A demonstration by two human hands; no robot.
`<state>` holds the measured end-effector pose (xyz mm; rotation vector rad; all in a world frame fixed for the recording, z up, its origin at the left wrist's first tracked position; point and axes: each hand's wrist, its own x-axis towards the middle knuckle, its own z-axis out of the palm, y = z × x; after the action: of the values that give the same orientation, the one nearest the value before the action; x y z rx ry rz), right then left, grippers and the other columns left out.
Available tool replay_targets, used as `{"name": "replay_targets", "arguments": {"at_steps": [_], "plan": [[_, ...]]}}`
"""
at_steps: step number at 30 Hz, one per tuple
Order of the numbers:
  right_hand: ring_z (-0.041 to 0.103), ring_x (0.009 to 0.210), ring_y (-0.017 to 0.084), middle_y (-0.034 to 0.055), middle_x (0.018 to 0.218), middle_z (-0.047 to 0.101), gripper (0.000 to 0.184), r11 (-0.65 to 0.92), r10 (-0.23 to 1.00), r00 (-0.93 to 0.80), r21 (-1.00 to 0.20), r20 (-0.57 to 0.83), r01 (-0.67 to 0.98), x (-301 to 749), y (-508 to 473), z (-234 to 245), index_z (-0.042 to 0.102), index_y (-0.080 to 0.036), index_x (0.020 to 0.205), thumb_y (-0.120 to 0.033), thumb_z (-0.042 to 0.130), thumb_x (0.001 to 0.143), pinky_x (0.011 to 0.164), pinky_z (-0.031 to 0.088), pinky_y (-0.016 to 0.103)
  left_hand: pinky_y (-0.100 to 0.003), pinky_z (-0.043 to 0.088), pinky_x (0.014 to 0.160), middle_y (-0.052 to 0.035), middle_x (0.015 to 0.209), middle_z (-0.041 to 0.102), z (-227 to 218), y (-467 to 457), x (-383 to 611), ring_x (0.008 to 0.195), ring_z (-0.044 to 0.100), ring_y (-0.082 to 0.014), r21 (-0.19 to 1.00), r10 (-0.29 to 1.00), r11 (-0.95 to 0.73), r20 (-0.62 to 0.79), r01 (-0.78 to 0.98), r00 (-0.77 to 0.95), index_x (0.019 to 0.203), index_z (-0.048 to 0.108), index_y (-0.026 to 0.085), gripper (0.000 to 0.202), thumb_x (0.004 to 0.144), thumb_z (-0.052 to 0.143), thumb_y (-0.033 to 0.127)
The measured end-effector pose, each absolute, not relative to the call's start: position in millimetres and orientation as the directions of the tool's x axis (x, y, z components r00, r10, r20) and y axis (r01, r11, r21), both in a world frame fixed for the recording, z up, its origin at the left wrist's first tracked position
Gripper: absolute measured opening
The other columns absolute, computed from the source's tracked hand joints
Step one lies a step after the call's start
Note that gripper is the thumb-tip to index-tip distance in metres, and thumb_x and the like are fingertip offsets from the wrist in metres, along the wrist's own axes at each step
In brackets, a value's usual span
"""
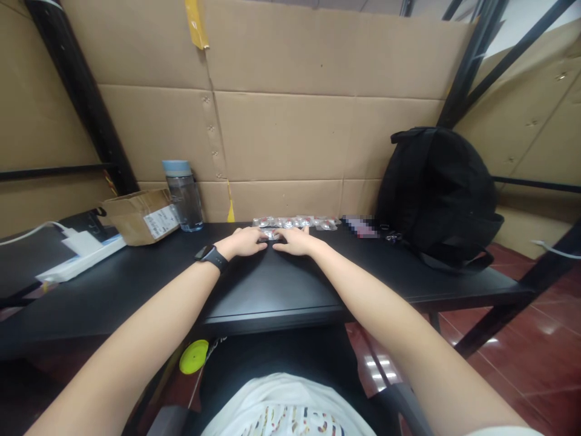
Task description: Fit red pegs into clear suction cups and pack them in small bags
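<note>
Both hands reach forward to the back of the black table, with a small clear plastic packet between them. Something shiny and silvery shows inside it, too small to name. My left hand, with a dark watch on its wrist, pinches the packet's left end. At the packet's right end, my right hand has its fingers closed on it, thumb pointing left. Just behind the hands lies a row of several similar clear packets with silvery and red contents. My fingers partly cover the held packet.
A blue-lidded bottle and an open cardboard box stand left, near a white power strip. At right are a black backpack and a blurred flat item. Cardboard panels wall the back of the black table.
</note>
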<state>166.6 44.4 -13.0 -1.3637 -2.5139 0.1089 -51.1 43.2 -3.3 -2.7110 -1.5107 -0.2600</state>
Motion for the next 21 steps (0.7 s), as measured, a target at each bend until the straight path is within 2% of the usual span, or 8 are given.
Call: {"name": "replay_targets", "arguments": {"at_steps": [4, 10, 14, 18, 21], "plan": [[0.049, 0.136, 0.039, 0.0131, 0.14, 0.063, 0.057, 0.518, 0.852, -0.484, -0.186, 0.199, 0.835, 168, 49, -17, 0.051, -0.027, 0.144, -0.056, 0.053, 0.095, 0.112, 0.026, 0.064, -0.049, 0.043, 0.108, -0.0062, 0.151, 0.054, -7, 46, -53, 0.133, 0.054, -0.033, -0.001, 0.83, -0.554, 0.075, 0.832, 0.553, 0.141, 0.059, 0.035, 0.049, 0.094, 0.049, 0.049], [0.042, 0.141, 0.04, 0.0136, 0.15, 0.053, 0.059, 0.481, 0.874, -0.457, -0.156, 0.164, 0.863, 165, 62, -19, 0.05, -0.028, 0.146, -0.06, 0.047, 0.096, 0.112, 0.022, 0.07, -0.058, 0.032, 0.113, -0.0045, 0.154, 0.05, -22, 65, -55, 0.142, 0.043, -0.0358, 0.014, 0.863, -0.491, 0.14, 0.871, 0.485, 0.141, 0.057, 0.037, 0.054, 0.095, 0.041, 0.06], [0.035, 0.145, 0.042, 0.0106, 0.154, 0.051, 0.059, 0.485, 0.873, -0.471, -0.14, 0.124, 0.863, 162, 69, -18, 0.05, -0.031, 0.147, -0.062, 0.042, 0.097, 0.112, 0.018, 0.073, -0.058, 0.03, 0.113, -0.0034, 0.154, 0.05, -30, 76, -51, 0.141, 0.042, -0.0362, 0.011, 0.883, -0.446, 0.171, 0.895, 0.437, 0.14, 0.058, 0.039, 0.054, 0.097, 0.035, 0.062], [0.026, 0.15, 0.043, 0.0071, 0.159, 0.043, 0.063, 0.483, 0.875, -0.473, -0.156, 0.102, 0.861, 166, 68, -17, 0.045, -0.034, 0.151, -0.065, 0.04, 0.097, 0.115, 0.015, 0.073, -0.059, 0.032, 0.11, -0.0076, 0.155, 0.048, -32, 77, -48, 0.139, 0.043, -0.0374, 0.004, 0.887, -0.434, 0.176, 0.901, 0.427, 0.145, 0.053, 0.035, 0.058, 0.099, 0.029, 0.062], [0.03, 0.149, 0.042, 0.0087, 0.162, 0.039, 0.071, 0.496, 0.868, -0.489, -0.184, 0.089, 0.848, 175, 62, -14, 0.039, -0.031, 0.155, -0.065, 0.049, 0.093, 0.117, 0.022, 0.066, -0.059, 0.034, 0.109, -0.0109, 0.153, 0.05, -27, 72, -51, 0.136, 0.047, -0.0384, -0.013, 0.894, -0.411, 0.19, 0.912, 0.406, 0.143, 0.055, 0.033, 0.059, 0.097, 0.033, 0.062]]}}
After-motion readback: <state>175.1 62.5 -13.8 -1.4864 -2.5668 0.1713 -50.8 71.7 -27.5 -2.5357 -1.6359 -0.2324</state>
